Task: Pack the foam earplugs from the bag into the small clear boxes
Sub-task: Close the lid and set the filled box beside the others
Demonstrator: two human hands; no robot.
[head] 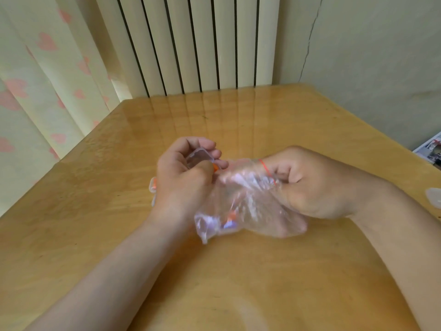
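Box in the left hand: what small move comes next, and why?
Probably tuck the orange earplug into the box. The left hand holds both, with the earplug at its thumb beside the box, while the right hand grips the bag at its mouth.

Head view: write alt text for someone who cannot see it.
The left hand holds a small clear box, an orange earplug at its fingertips, while the right hand grips the mouth of a crumpled clear bag over a wooden table.
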